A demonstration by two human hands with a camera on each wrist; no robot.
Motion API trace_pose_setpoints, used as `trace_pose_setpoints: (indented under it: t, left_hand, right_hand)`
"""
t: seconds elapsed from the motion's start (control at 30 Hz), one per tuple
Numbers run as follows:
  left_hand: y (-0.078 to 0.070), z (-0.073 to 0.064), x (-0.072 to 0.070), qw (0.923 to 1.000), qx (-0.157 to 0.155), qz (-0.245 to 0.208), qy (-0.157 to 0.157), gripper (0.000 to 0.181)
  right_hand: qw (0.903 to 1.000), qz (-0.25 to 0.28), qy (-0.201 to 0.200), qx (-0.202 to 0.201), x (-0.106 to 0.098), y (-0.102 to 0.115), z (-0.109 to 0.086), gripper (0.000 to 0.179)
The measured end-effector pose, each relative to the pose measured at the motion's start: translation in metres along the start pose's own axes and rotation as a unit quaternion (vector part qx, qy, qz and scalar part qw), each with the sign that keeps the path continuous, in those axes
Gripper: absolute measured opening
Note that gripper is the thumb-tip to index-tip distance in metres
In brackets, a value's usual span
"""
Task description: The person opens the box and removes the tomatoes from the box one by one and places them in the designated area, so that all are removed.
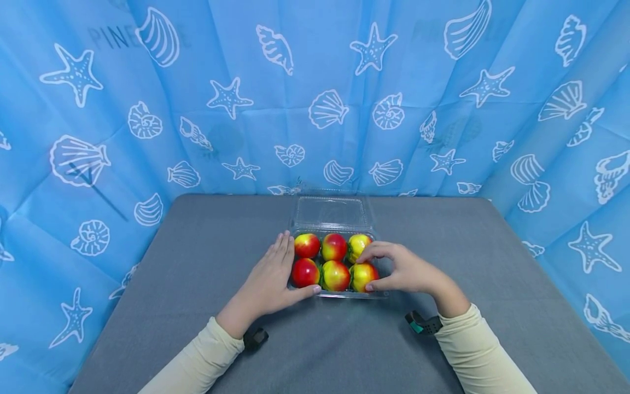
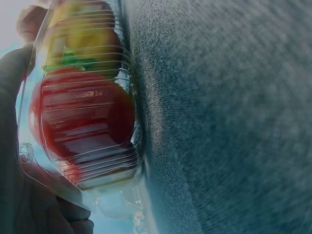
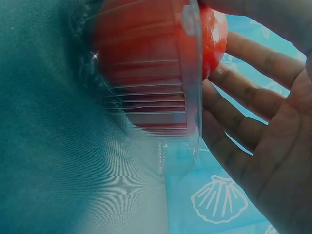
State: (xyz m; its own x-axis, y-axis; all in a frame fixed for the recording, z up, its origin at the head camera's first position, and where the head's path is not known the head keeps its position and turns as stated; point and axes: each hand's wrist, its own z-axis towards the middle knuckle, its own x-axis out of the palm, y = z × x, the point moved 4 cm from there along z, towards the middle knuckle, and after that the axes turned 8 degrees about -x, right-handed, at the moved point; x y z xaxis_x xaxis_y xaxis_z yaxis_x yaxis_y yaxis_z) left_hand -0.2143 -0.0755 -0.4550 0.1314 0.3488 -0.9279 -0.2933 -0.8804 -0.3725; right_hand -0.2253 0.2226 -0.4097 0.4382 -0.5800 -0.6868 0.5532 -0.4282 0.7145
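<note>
Several glossy, round red-and-yellow fruits with bits of green leaf sit in two rows in a clear plastic clamshell box (image 1: 339,295). Its lid (image 1: 331,212) is folded back, away from the person. The right hand (image 1: 406,268) holds the front-right fruit (image 1: 363,275) between thumb and fingers, with the fruit still inside its corner of the box. Flat along the left side lies the left hand (image 1: 268,279), fingers straight and together, thumb across the front-left rim beside a red fruit (image 1: 305,272). The left wrist view shows a red fruit (image 2: 87,112) through the ribbed wall.
The box rests on a grey cloth-covered table (image 1: 221,230). A blue curtain (image 1: 305,131) printed with shells and starfish hangs along the table's back and sides. Dark straps (image 1: 424,323) circle both wrists over light sleeves.
</note>
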Motion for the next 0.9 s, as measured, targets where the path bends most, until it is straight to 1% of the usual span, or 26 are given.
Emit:
trace_pose_setpoints:
  t: [0.3,0.63,0.8,0.9]
  left_hand:
    - [0.001,0.000,0.002,1.0000,-0.004,0.000,0.003,0.123]
    - [0.000,-0.001,-0.001,1.0000,-0.002,-0.009,0.003,0.122]
    - [0.000,0.000,-0.001,0.9999,-0.002,-0.013,0.006,0.121]
    - [0.000,0.000,-0.001,0.9998,-0.001,-0.016,0.007,0.121]
  right_hand:
    - [0.9997,0.014,-0.018,-0.009,-0.006,-0.001,-0.004,0.041]
    - [0.9986,-0.005,-0.051,-0.013,-0.020,-0.001,-0.010,0.043]
    - [0.9973,0.007,-0.068,-0.026,-0.028,-0.002,-0.013,0.043]
    - [0.9959,0.011,-0.086,-0.026,-0.033,-0.005,-0.015,0.044]
